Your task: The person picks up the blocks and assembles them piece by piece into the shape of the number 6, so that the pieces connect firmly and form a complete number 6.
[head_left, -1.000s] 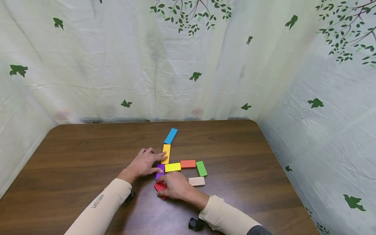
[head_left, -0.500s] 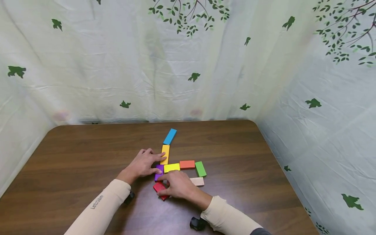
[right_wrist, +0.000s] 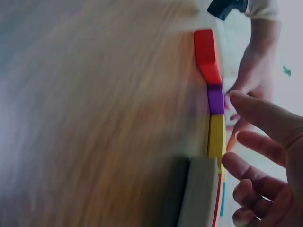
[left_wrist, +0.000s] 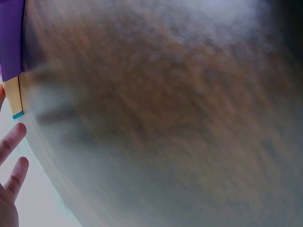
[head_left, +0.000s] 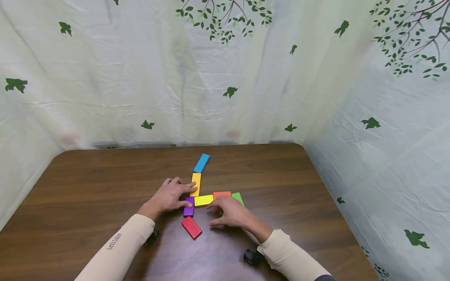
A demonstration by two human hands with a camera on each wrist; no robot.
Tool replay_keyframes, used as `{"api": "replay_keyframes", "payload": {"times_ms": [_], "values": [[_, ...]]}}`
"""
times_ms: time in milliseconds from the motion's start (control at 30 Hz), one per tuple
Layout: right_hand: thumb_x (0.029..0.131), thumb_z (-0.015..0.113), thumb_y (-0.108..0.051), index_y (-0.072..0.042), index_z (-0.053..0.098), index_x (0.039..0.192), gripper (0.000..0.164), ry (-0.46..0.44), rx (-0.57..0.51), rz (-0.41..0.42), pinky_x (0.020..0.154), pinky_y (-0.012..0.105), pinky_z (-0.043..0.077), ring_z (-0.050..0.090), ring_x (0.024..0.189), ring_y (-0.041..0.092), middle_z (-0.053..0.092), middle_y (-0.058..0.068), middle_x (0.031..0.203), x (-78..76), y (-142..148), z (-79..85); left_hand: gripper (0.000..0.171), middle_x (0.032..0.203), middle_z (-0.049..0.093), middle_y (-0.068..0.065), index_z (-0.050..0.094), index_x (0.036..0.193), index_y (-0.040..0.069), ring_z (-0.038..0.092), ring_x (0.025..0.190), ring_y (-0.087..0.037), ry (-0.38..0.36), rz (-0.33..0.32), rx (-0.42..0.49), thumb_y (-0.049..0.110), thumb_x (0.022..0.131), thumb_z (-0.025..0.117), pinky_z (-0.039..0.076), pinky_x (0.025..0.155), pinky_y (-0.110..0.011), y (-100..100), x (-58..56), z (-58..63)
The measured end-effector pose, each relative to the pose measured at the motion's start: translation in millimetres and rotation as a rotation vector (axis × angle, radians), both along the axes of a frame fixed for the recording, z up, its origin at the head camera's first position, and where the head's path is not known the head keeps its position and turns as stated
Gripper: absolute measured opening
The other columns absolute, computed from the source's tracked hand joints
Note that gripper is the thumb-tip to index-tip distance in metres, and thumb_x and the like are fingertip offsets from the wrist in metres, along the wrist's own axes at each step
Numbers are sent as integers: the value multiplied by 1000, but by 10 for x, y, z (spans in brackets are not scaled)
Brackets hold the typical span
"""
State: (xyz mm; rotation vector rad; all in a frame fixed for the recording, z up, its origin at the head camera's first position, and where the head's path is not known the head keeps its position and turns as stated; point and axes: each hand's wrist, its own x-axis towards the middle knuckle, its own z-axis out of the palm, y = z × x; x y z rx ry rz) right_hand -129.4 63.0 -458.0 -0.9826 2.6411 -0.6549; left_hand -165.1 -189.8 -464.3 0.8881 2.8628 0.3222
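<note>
My left hand (head_left: pixel 168 199) rests with its thumb on the purple block (head_left: pixel 188 211) and its fingertips on the amber block (head_left: pixel 197 178). Beyond these lies a blue block (head_left: pixel 201 163). My right hand (head_left: pixel 233 212) hovers with parted, relaxed fingers and nothing between them, close to the yellow block (head_left: pixel 202 201) and the orange-red block (head_left: pixel 222 194). A green block (head_left: pixel 237 198) shows partly behind that hand. The red block (head_left: pixel 191 228) lies slanted below the purple one. A pale block (right_wrist: pixel 199 194) stands near the fingers in the right wrist view; in the head view my hand hides it.
The brown wooden table (head_left: pixel 105 175) has its far edge against a pale curtain (head_left: pixel 140 78) printed with green leaves and birds. A black wrist camera (head_left: pixel 252 257) hangs beneath the right forearm, just above the tabletop.
My right hand has let go of the red block and moved right and slightly away, now covering the pale block and part of the green one. My left hand stays on its blocks.
</note>
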Motion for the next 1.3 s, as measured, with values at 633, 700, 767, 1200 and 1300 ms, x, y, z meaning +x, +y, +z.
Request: {"api": "replay_keyframes", "payload": {"times_ms": [633,700,767,1200,1300], "values": [[79,81,-27,-15,73,108,32,-10,-12,134,85,25,45,58,90,9,67,-8,100,-112,439,16,64,144,50,-1,58,136,22,46,104,-24,5,-7,5,46,79,74,33,89,-47,-26,-14,-10],[79,80,-26,-15,73,107,32,-3,-8,142,83,24,46,58,89,8,67,-9,100,-121,460,11,64,144,50,-1,58,136,22,46,103,-24,6,-7,2,46,80,74,33,89,-47,-21,-13,-8],[78,80,-25,-15,73,106,30,18,-10,162,83,24,46,58,88,8,68,-9,99,-129,481,2,64,144,50,-1,58,136,22,46,103,-23,3,-7,-2,46,80,74,33,89,-47,-18,-12,-8],[79,78,-21,-14,75,104,26,53,-4,177,86,28,45,59,92,9,70,-10,98,-123,531,-33,64,144,50,-1,56,137,20,46,102,-22,6,-15,-11,46,81,73,32,90,-47,-13,-5,-9],[79,78,-21,-15,75,103,25,58,3,176,86,28,45,59,93,8,70,-10,98,-119,530,-34,64,144,50,-1,56,137,20,45,102,-22,7,-13,-12,47,81,73,33,90,-47,-16,-7,-11]]}}
